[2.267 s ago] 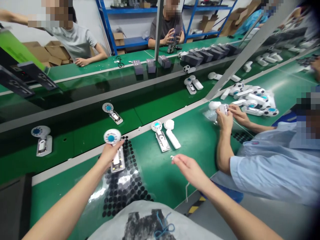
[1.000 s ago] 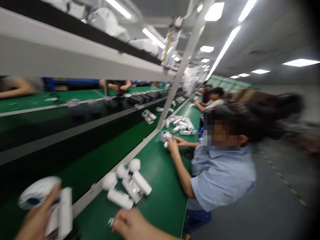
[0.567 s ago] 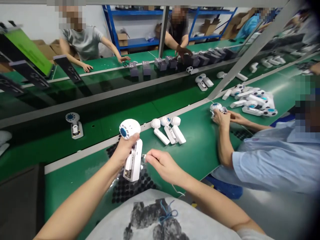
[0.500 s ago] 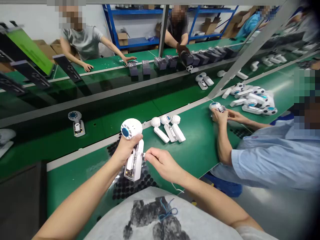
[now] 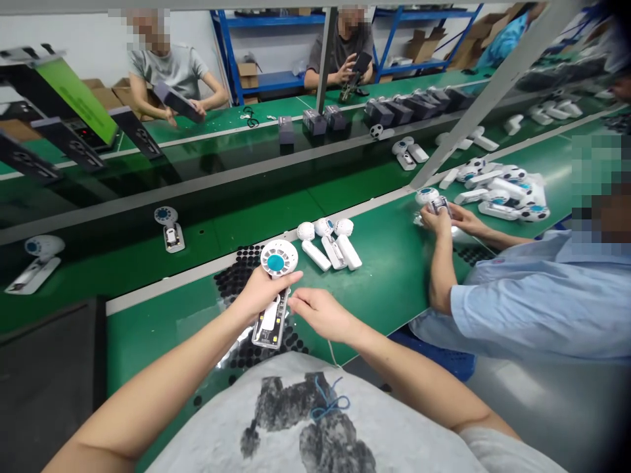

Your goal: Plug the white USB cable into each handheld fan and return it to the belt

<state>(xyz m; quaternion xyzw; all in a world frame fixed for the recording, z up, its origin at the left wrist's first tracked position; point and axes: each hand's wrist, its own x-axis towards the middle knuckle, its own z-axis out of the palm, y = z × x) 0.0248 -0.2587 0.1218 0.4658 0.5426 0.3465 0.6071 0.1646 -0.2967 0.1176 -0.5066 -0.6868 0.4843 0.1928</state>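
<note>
My left hand [image 5: 259,292] is wrapped round the neck of a white handheld fan [image 5: 270,323], whose round head has a blue centre and whose clear-covered handle points down toward me. Fingers pinched, my right hand [image 5: 320,312] is at the right side of the handle; a thin white cable [image 5: 333,355] hangs below it, and what its fingertips hold is hidden. Under the fan lies a sheet of black round pads [image 5: 241,270]. Several white fans [image 5: 331,248] rest on the green bench just beyond my right hand.
A green conveyor [image 5: 236,226] with spaced fans runs behind the bench's pale rail [image 5: 197,270]. At right a co-worker [image 5: 522,282] holds a fan beside a fan pile [image 5: 513,190]. A slanted metal post [image 5: 473,118] rises there. Dark tray [image 5: 49,355] at left; people with boxes opposite.
The fan in my left hand has turned so its blue centre and clear handle side face me more. Fans on the conveyor have shifted right. Across, a person has lifted a dark box.
</note>
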